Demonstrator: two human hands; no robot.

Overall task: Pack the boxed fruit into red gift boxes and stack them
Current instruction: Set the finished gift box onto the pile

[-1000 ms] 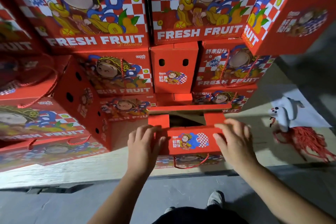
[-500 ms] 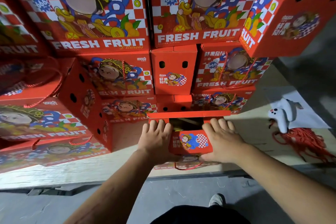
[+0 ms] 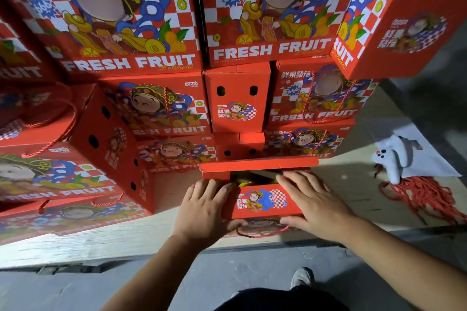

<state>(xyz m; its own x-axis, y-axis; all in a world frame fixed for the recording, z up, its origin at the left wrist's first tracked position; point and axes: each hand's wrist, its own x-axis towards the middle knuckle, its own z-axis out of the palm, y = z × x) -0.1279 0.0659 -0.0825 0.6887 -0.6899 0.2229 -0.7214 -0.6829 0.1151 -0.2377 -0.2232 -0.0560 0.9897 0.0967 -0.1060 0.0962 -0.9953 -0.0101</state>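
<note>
Wall of stacked red gift boxes [image 3: 131,33], printed FRESH FRUIT, rising behind and to the left of the work and leaning out over it at upper right; a knock to the lower tiers could, by judgement, unsettle the boxes above.

Wooden platform [image 3: 75,240] carrying the stack, with a grey floor below its front edge. The box in hand sits near that edge, so a hard forward pull could slide it off.

Open gift box [image 3: 261,201], low at centre, just in front of the stack: rear flap raised, end flaps half folded, a dark gap showing yellow contents (too dim to identify). Pressing the flaps down out of order or over proud contents could crease the card or leave the lid sprung.

Left hand [image 3: 204,212], fingers spread flat over the left end flap, thumb under the front panel; it presses and clasps nothing.

Right hand [image 3: 313,204], likewise flat on the right end flap, thumb at the front lower edge. Uneven pressure could skew the box.

Red cord handle [image 3: 262,233], looping below the front panel, liable to snag.
</note>
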